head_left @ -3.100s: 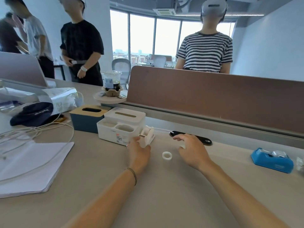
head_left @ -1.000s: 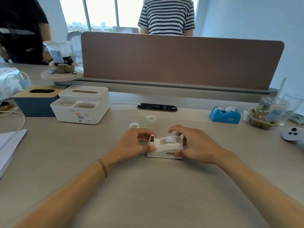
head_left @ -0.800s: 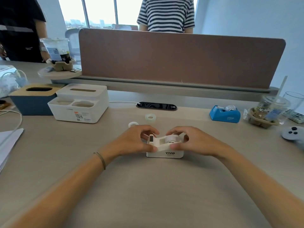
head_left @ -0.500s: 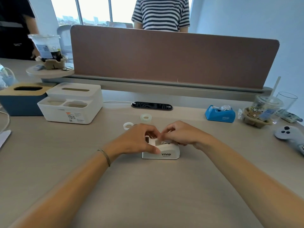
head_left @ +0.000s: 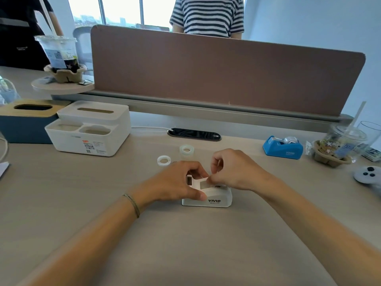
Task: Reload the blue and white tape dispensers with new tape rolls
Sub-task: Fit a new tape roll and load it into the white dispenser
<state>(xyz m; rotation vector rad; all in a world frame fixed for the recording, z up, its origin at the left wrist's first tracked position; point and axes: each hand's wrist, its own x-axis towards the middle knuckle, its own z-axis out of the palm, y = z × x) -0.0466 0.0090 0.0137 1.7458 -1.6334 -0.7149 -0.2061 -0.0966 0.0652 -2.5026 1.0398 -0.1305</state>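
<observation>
Two dispensers, two loose tape rolls, two tissue boxes and two lidded cups stand on the counter (head_left: 82, 203). Nearest, at the middle, the white dispenser (head_left: 214, 198) sits upright with its "VIVID" side toward the camera. The left hand (head_left: 175, 185) is closed on its left end, thumb pressed on the front face and fingers curled over the top by the cutter. The right hand (head_left: 235, 171) is closed in a pinch above the well, thumb and forefinger holding a strip of tape (head_left: 204, 184) drawn toward the cutter; the roll inside is hidden by that hand. Just beyond the hands lie the rolls, well apart from each other: one white (head_left: 164, 161) behind the left hand, one clear (head_left: 186, 150) farther back. To the left stands a white box (head_left: 90, 131) with a blue box (head_left: 24, 122) touching its far side. To the right, well apart from the hands, the blue dispenser (head_left: 283, 147) holds a roll, and beside it a cup (head_left: 342, 143) sits in a paper holder, with a white controller (head_left: 369, 176) nearer the edge. A black slot (head_left: 193, 134) lies in the counter behind the rolls. Behind it rises a brown screen (head_left: 216, 73); the second cup (head_left: 58, 52) stands on a small round shelf at its left end. A person in a striped shirt (head_left: 208, 15) stands beyond the screen.
</observation>
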